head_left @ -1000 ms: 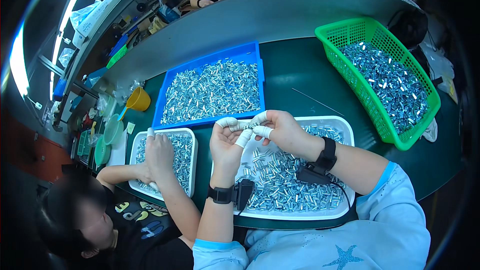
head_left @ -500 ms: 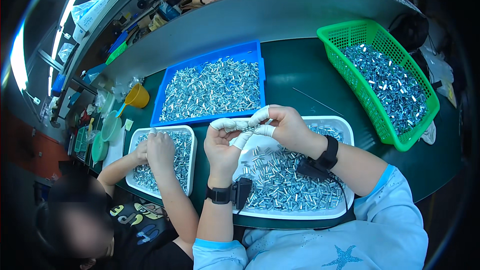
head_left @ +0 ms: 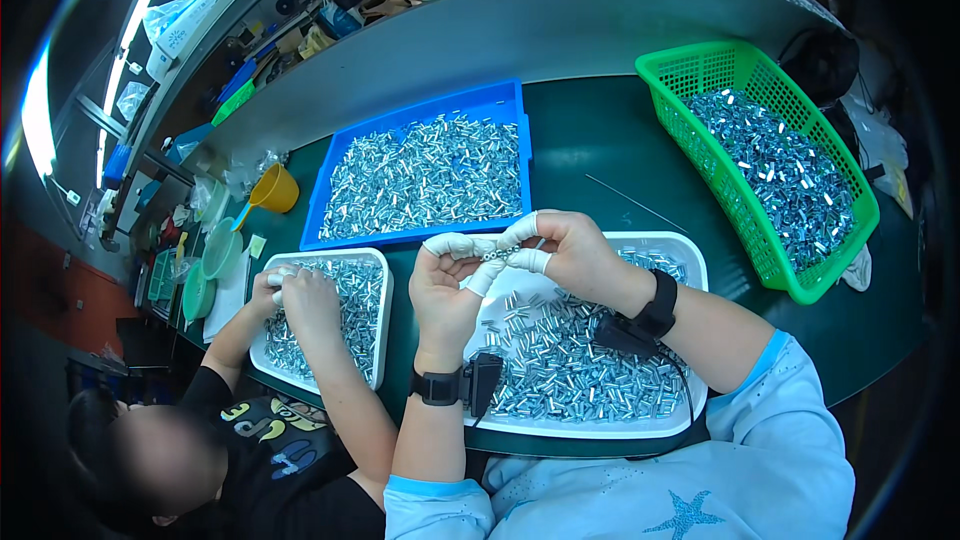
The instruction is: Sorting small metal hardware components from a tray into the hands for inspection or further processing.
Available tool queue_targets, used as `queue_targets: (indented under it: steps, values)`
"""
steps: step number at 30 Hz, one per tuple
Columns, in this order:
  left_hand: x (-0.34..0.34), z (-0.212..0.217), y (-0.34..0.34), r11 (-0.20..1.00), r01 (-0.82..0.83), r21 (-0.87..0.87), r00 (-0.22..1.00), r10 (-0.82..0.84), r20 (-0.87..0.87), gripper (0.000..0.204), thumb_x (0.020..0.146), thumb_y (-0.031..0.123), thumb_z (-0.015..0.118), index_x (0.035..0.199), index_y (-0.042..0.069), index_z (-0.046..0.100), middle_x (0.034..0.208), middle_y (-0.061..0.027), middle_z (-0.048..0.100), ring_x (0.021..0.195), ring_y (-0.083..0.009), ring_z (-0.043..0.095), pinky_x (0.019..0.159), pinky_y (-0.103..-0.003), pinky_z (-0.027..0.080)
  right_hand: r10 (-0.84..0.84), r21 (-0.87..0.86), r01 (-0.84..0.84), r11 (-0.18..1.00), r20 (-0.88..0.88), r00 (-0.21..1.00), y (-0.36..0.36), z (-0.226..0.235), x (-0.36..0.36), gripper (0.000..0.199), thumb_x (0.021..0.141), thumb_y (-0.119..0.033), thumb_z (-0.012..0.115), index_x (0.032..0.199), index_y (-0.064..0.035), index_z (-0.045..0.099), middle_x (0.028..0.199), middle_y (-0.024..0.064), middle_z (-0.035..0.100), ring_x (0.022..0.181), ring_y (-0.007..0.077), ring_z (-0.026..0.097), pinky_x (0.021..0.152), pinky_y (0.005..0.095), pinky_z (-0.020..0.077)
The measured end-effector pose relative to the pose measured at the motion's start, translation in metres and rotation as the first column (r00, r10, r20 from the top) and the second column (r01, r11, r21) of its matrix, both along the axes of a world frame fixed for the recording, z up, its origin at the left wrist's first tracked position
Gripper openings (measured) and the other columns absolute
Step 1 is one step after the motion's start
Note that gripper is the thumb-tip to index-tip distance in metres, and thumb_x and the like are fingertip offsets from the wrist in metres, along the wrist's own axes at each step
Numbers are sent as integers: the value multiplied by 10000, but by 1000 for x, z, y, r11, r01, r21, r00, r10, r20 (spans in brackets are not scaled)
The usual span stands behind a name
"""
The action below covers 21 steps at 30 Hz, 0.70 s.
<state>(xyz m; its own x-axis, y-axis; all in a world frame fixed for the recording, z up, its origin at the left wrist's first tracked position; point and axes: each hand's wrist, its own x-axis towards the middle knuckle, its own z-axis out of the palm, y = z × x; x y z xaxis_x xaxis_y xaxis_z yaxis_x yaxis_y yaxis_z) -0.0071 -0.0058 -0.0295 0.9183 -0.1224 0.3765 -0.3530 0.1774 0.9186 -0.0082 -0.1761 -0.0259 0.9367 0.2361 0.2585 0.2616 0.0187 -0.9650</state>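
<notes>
My left hand (head_left: 448, 285) and my right hand (head_left: 567, 252) meet above a white tray (head_left: 690, 252) filled with small silver metal parts. White finger cots cover my fingertips. Both hands pinch one small metal part (head_left: 495, 252) between thumbs and forefingers. A black band sits on each wrist, with a cable running from the right one.
A blue tray (head_left: 512, 100) of the same metal parts lies beyond my hands, a green basket (head_left: 700, 70) of parts to the right. At my left a person's hands (head_left: 300, 290) work over another white tray (head_left: 380, 270). A yellow scoop (head_left: 275, 190) and green dishes stand farther left.
My hands have stayed together over the white tray, shifting only slightly. The person at my left has moved both hands up onto the far end of their tray.
</notes>
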Motion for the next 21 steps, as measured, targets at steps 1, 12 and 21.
queue_targets:
  steps: [1, 12, 21]
  values:
    - [0, 0, 0, 1000, 0, 4, 1000, 0, -7, 341, 714, -102, 659, 964, 19, 462, 941, -98, 591, 875, -159, 606, 795, -269, 501, -4, -18, 4, 1000, -6, 1000, 0, 0, 0, 149, 777, 5, 645, 925, -1, 630, 908, 53, 618, 835, 115, 596, 731, 244, 494]
    - [3, -2, 3, 999, 13, 36, 999, -11, -43, 357, 712, -78, 676, 980, 19, 461, 938, -93, 591, 869, -159, 604, 789, -267, 498, -1, -58, 1, 998, -7, 1000, -1, 1, 0, 173, 784, -51, 662, 947, -8, 626, 863, 38, 631, 765, 85, 585, 647, 226, 482]
    - [5, -3, 0, 997, 16, 80, 998, -11, -66, 359, 711, -89, 668, 984, 22, 463, 930, -87, 586, 868, -155, 601, 784, -263, 504, 53, 31, -50, 998, -113, 992, -2, -4, 2, 169, 808, -82, 639, 960, -9, 623, 838, 36, 636, 715, 85, 581, 599, 225, 476]
